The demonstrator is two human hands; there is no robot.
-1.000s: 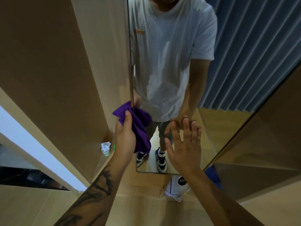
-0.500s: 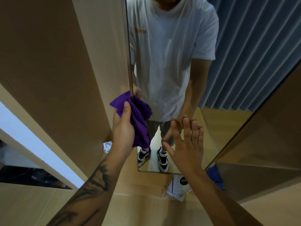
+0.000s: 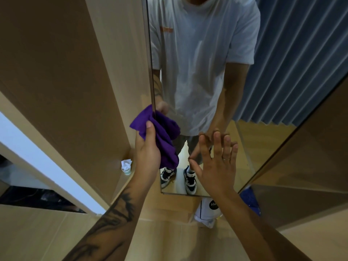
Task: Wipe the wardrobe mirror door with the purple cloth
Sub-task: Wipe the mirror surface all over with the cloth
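Observation:
The tall wardrobe mirror door (image 3: 273, 76) fills the upper middle and right of the head view and reflects a person in a white T-shirt and a blue curtain. My left hand (image 3: 147, 149) grips the bunched purple cloth (image 3: 162, 140) and holds it against the mirror's left edge, low down. My right hand (image 3: 216, 164) lies flat on the glass to the right of the cloth, fingers straight and spread, a ring on one finger.
Light wooden wardrobe panels (image 3: 66, 72) stand to the left of the mirror. A small white and green object (image 3: 126, 166) sits on the floor by the panel. A white bag with a black round logo (image 3: 209, 211) lies below the mirror, with something blue (image 3: 250, 200) beside it.
My left hand has slid the purple cloth up along the mirror's left edge. My right hand has stayed flat on the glass in the same spot.

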